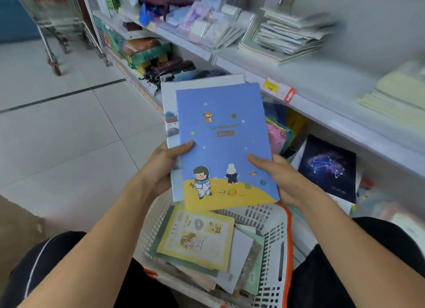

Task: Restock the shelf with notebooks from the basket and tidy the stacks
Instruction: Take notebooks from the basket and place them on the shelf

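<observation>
White shelf [322, 100] behind; left grip [164, 167] and right grip [279, 178] each pinch the notebooks [223, 144] above the basket [273, 229].

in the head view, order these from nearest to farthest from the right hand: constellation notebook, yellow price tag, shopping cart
1. constellation notebook: lower shelf, just beside the right hand.
2. yellow price tag: shelf edge above the hand.
3. shopping cart: far upper left, across the floor.
</observation>
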`<control>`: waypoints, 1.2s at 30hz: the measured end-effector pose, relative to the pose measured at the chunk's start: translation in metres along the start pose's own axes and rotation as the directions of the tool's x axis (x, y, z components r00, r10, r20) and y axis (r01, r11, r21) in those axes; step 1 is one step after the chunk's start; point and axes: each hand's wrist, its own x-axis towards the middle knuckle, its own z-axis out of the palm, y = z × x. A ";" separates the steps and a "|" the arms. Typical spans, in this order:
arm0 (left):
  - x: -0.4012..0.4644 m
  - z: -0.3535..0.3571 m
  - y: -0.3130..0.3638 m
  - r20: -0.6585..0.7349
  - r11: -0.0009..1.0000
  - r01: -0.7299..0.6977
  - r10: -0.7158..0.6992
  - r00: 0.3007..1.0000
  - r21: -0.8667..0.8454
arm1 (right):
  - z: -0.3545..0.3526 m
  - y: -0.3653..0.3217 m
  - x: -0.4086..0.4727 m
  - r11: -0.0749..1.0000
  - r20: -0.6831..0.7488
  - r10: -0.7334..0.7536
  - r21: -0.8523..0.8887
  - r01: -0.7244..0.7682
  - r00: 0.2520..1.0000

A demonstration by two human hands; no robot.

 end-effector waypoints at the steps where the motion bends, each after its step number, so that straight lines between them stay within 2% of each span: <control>1: 0.005 0.010 0.005 -0.007 1.000 -0.013 0.013 1.000 -0.011 | 0.002 -0.004 -0.002 0.999 -0.032 -0.030 0.012 0.030 0.999; 4: 0.019 0.040 0.012 -0.045 0.995 -0.097 0.097 0.994 0.008 | 0.002 -0.015 -0.005 0.992 -0.145 -0.126 -0.046 0.120 0.981; 7: 0.029 0.062 0.016 -0.022 0.988 -0.091 0.095 0.995 0.127 | -0.003 -0.032 -0.009 0.985 -0.252 -0.148 -0.124 0.120 0.956; 10: 0.036 0.082 0.033 -0.006 0.974 -0.099 0.103 0.995 0.204 | -0.012 -0.057 -0.024 0.989 -0.243 -0.133 -0.098 0.113 0.961; 13: 0.045 0.112 0.066 0.064 0.947 -0.182 0.171 0.983 0.264 | -0.017 -0.092 -0.045 0.977 -0.190 -0.212 -0.053 0.206 0.959; 15: 0.056 0.138 0.093 0.119 0.917 -0.208 0.178 0.977 0.340 | -0.023 -0.116 -0.055 0.955 -0.237 -0.291 -0.011 0.297 0.927; 17: 0.068 0.165 0.117 0.138 0.892 -0.136 0.084 0.987 0.431 | -0.029 -0.136 -0.059 0.936 -0.341 -0.315 0.043 0.349 0.886; 19: 0.077 0.186 0.135 0.170 0.895 0.010 -0.096 0.981 0.447 | -0.041 -0.150 -0.051 0.931 -0.456 -0.265 0.109 0.348 0.850; 21: 0.091 0.194 0.139 0.158 0.906 0.098 -0.176 0.972 0.412 | -0.054 -0.162 -0.037 0.932 -0.555 -0.170 0.179 0.316 0.814; 23: 0.110 0.196 0.131 0.122 0.939 0.120 -0.167 0.978 0.323 | -0.064 -0.173 -0.023 0.917 -0.607 -0.057 0.282 0.281 0.793; 26: 0.133 0.202 0.111 0.091 0.974 0.046 -0.068 0.993 0.224 | -0.077 -0.187 -0.001 0.897 -0.597 0.033 0.372 0.240 0.802; 28: 0.143 0.211 0.103 0.043 0.973 -0.011 0.001 0.999 0.232 | -0.087 -0.195 0.014 0.917 -0.611 0.024 0.329 0.226 0.791; 31: 0.161 0.219 0.099 0.056 0.942 -0.057 0.041 0.998 0.331 | -0.099 -0.199 0.036 0.974 -0.693 0.002 0.165 0.155 0.721; 34: 0.182 0.228 0.095 0.107 0.796 -0.101 0.046 0.993 0.596 | -0.106 -0.192 0.050 0.997 -0.759 -0.076 -0.070 0.036 0.647; 36: 0.199 0.236 0.096 0.135 0.693 -0.130 0.047 0.990 0.709 | -0.111 -0.187 0.056 0.984 -0.773 -0.113 -0.174 -0.037 0.624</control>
